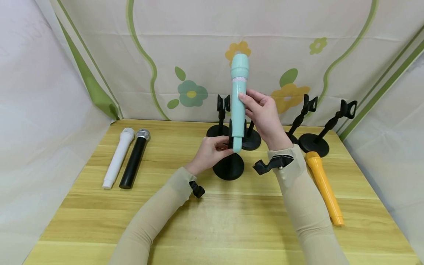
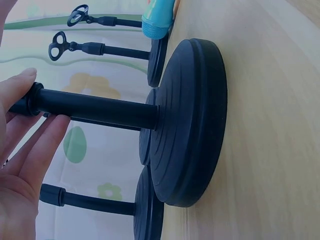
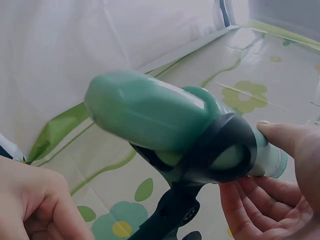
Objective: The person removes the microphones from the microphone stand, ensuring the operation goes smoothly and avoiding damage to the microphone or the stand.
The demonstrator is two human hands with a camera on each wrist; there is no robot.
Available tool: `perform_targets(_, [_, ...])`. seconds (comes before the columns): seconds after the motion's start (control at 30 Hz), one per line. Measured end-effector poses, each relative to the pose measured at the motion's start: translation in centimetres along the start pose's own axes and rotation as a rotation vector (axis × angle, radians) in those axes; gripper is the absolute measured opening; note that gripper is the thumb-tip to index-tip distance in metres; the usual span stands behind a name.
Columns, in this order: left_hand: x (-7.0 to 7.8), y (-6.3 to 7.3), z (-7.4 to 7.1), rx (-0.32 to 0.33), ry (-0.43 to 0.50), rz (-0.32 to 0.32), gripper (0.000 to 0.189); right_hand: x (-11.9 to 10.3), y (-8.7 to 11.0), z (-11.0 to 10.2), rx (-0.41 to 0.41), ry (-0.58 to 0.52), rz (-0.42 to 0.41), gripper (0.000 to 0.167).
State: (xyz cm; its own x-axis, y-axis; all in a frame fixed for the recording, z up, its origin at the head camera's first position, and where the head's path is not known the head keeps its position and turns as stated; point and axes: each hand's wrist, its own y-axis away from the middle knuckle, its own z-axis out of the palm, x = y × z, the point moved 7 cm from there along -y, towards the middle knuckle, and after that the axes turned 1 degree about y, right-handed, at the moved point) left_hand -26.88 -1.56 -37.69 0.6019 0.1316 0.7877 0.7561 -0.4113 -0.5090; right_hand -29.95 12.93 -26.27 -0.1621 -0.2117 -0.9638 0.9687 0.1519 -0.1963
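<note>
A mint-green microphone (image 1: 240,95) slants upward in the clip of a black microphone stand, head end up. My right hand (image 1: 265,114) pinches its body between thumb and fingers, above the clip. Seen in the right wrist view, the black clip (image 3: 227,150) wraps around the microphone's lower part, and its tail end (image 3: 145,110) sticks out toward the camera. My left hand (image 1: 210,152) grips the stand at the top of its pole (image 2: 95,107), just below the clip. The round stand base (image 2: 200,125) rests on the wooden table.
Several other black stands (image 1: 316,143) line the back of the table (image 1: 205,228), their clips holding nothing. A white microphone (image 1: 119,158) and a black one (image 1: 135,160) with a silver head lie at left. An orange microphone (image 1: 324,187) lies beside my right forearm. A patterned curtain (image 1: 198,48) hangs behind.
</note>
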Motion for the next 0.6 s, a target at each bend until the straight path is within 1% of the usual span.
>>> perform_targets(0.13, [0.0,0.0,0.1,-0.004,0.0,-0.006,0.028,0.1,0.5,-0.2,-0.006,0.02,0.005,0.05])
perform_targets(0.33, [0.1,0.0,0.0,0.0,-0.005,0.003,0.027,0.4,1.7,-0.6,-0.009,0.062,0.021,0.054])
perform_targets(0.6, [-0.1,-0.1,0.0,0.002,-0.007,0.017,0.027,-0.2,3.2,-0.1,-0.047,0.169,-0.009,0.059])
